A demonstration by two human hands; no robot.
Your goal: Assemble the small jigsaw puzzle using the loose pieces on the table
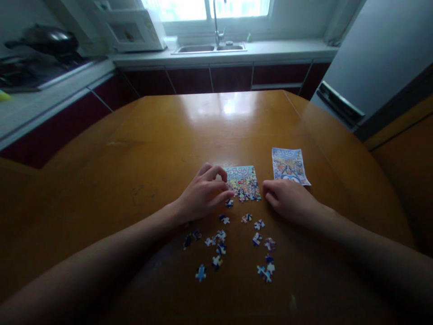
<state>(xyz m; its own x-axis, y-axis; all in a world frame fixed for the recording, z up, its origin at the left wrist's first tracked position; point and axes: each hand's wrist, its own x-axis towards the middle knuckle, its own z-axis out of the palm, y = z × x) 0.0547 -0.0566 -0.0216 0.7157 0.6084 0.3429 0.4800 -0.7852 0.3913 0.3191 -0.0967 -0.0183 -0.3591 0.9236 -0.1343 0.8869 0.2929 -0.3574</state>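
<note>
A partly assembled jigsaw puzzle (242,183) lies on the table, its lower edge uneven. My left hand (207,192) is at its left side, fingers bent and apart from the thumb, covering part of that edge. No piece shows between those fingers. Just below the thumb sits a loose puzzle piece (229,203). My right hand (287,196) rests curled on the table, right of the puzzle, with nothing visible in it. Its knuckles are close to a printed picture sheet (289,163) with a penguin on it. Several loose puzzle pieces (216,261) are scattered nearer to me.
The wooden table (162,135) is broad with a rounded outline. Beyond it are a counter with a sink (198,48), a faucet (216,27) and a white microwave (131,29). A wok (50,40) stands on the stove at left; a fridge (375,54) is at right.
</note>
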